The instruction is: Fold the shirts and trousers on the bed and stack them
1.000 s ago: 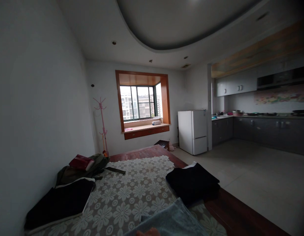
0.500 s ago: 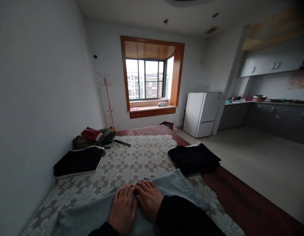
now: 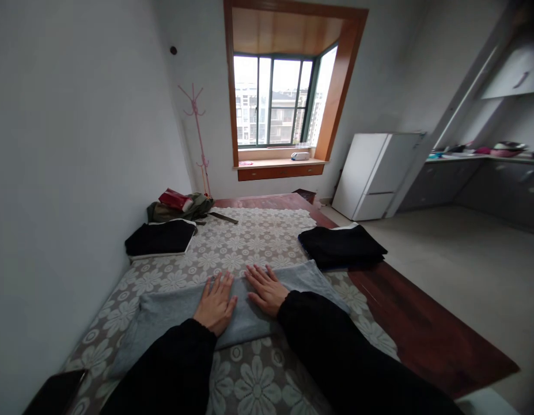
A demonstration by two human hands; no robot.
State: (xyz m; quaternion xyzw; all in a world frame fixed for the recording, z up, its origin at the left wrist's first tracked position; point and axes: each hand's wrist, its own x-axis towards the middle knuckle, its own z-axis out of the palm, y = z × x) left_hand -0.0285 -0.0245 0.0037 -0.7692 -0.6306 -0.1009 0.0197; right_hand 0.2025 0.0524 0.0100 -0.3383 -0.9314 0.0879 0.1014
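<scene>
A grey-blue soft cloth (image 3: 171, 311), folded into a long strip, lies across the table in front of me. My left hand (image 3: 216, 302) rests palm down on its middle, fingers spread. Just to the right, my right hand (image 3: 267, 288) lies flat on the same cloth, its fingers apart too. Neither hand grips it. Both black sleeves cover parts of the cloth. Which kind of garment or cloth it is, I cannot tell. Beneath it spreads a floral lace tablecloth (image 3: 256, 377) on the dark red tabletop (image 3: 422, 328).
Folded black clothes (image 3: 342, 245) lie at the right, and another black folded piece (image 3: 161, 237) at the left. Behind that sit a green bag (image 3: 201, 204) and a red packet (image 3: 175, 200). A dark phone-like object (image 3: 57, 392) lies near left. A fridge (image 3: 374, 176) stands beyond.
My hands have gone from close together with bent fingers to flat and a little apart on the cloth. The cloth looks flatter. The view has tilted downward.
</scene>
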